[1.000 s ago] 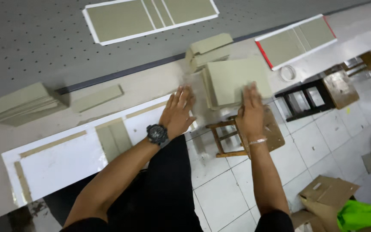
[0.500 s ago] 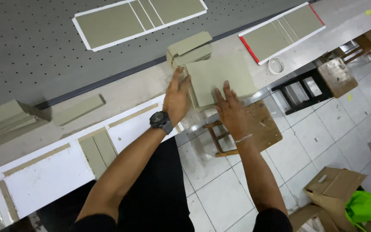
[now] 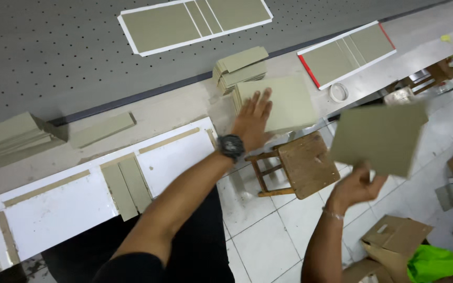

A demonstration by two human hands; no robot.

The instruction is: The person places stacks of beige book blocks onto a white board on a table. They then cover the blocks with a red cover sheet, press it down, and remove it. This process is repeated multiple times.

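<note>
The right hand (image 3: 356, 182) has left the stack of grey-green boards (image 3: 284, 102) it was pressing a moment ago — it now pinches one grey-green board (image 3: 379, 137) lifted clear above the wooden stool (image 3: 301, 163). The left hand (image 3: 252, 118) stays spread flat on the stack's near edge on the workbench (image 3: 174, 112).

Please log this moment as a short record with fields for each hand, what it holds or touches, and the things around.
left hand: flat on the board stack
right hand: gripping a grey-green board by its lower edge, raised off the bench
wrist: black watch on left
below: wooden stool
bench: tape roll, white sheet
floor: cardboard box
</note>
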